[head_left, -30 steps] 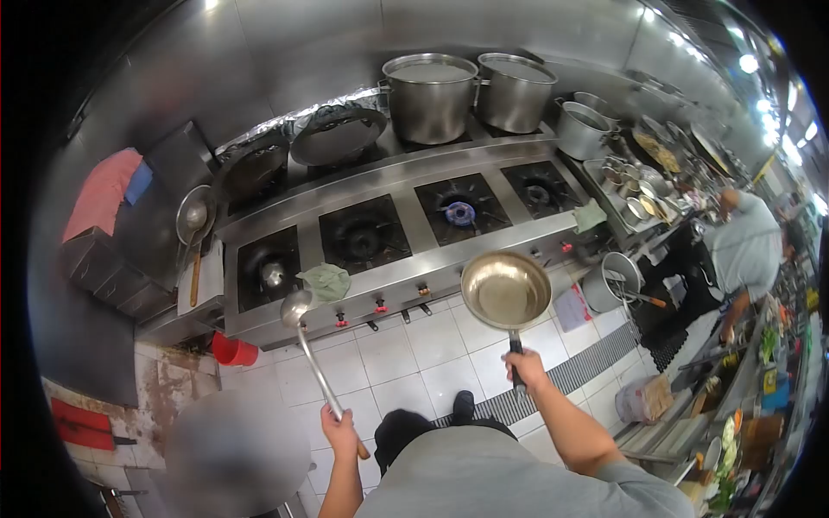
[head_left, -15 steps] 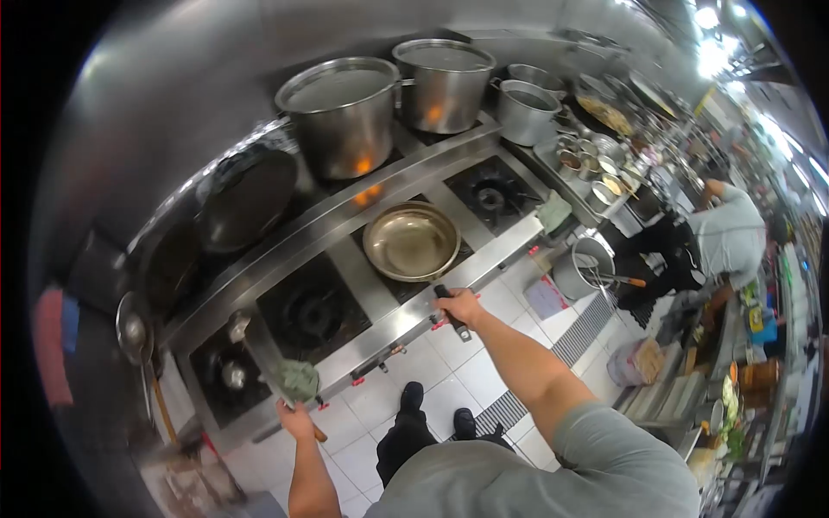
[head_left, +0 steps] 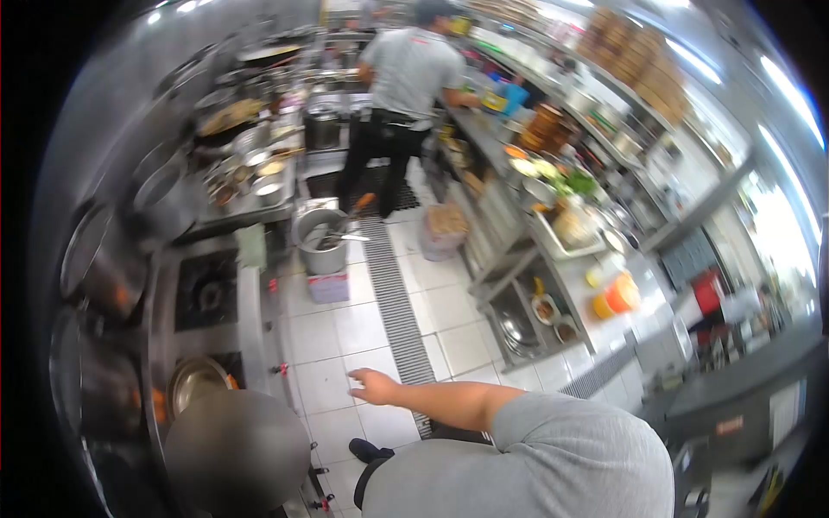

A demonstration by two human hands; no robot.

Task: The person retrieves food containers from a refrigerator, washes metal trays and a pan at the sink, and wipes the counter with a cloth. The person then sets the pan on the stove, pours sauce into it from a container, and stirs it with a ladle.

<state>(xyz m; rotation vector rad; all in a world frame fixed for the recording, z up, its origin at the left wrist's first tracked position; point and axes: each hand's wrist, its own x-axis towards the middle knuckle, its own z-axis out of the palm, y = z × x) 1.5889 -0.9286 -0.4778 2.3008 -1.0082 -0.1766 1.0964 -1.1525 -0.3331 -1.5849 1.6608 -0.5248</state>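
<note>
My right hand (head_left: 373,386) is out over the tiled floor in front of the stove, holding nothing, with its fingers loosely stretched and apart. To its left, a frying pan (head_left: 197,382) sits on a burner of the steel stove (head_left: 251,315). Orange flame shows at the pan's edge. A blurred grey round shape (head_left: 237,449) covers the pan's near side and the stove around it. My left hand is out of view.
A co-worker (head_left: 410,82) stands further up the aisle. A metal bucket (head_left: 321,246) with utensils stands on a box (head_left: 328,287) beside the floor drain (head_left: 390,302). Large pots (head_left: 99,268) line the left; a counter with food containers (head_left: 613,295) runs along the right.
My view has swung right, toward the aisle. My right hand has let go of the frying pan's handle. My left hand, earlier on a ladle, has left the view.
</note>
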